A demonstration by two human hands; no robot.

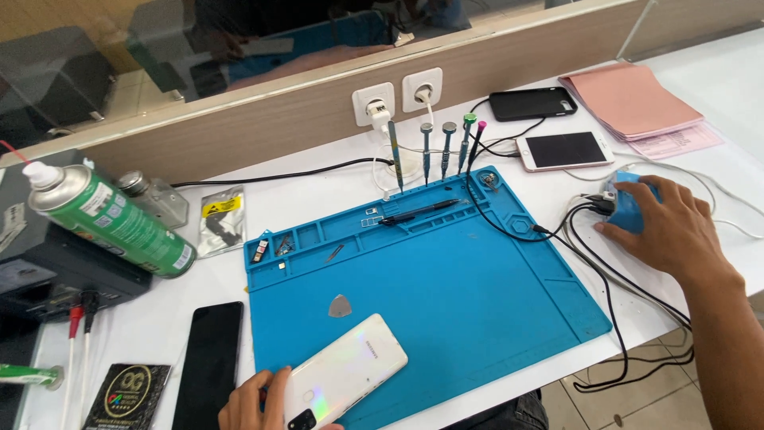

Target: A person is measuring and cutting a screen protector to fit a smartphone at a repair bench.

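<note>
My left hand grips the lower end of a white smartphone lying back-up on the near left corner of a blue repair mat. Off the mat's right side, my right hand rests over a small blue device with black cables running from it. A grey triangular pick lies on the mat just above the white phone.
Several screwdrivers stand along the mat's far edge, with tweezers and a pen near them. A green spray can, a black phone, two phones and pink papers lie around. Wall sockets sit on the partition.
</note>
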